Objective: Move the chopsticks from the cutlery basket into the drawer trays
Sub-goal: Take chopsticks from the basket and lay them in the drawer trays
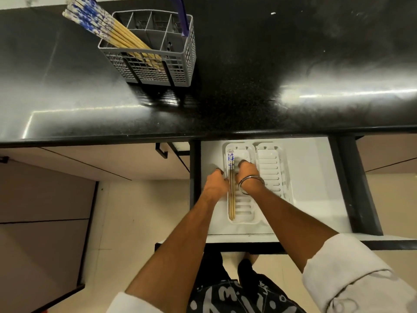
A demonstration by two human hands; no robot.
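I observed the open drawer in the lower centre of the frame, below the front edge of the black table. Two white slotted trays lay side by side in it. The left tray held a pair of chopsticks along its left wall, blue-and-white patterned ends toward the top of the frame, plain wooden tips toward the bottom. The right tray showed only its slots.

Both hands were in the drawer. The left hand rested at the left rim of the left tray, just beside the pair; its grip was curled, but I could not tell whether the fingers pressed on the sticks or only on the rim. The right hand, with a metal bangle at the wrist, lay over the middle of the left tray, touching or just beside the pair; the fingers pointed downward and I could not tell whether that grip was clenched on anything.

The grey cutlery basket stood on the table in the upper left of the frame, well apart from the drawer. A bundle of remaining chopsticks leaned out of its front left compartment, patterned ends toward the upper left corner
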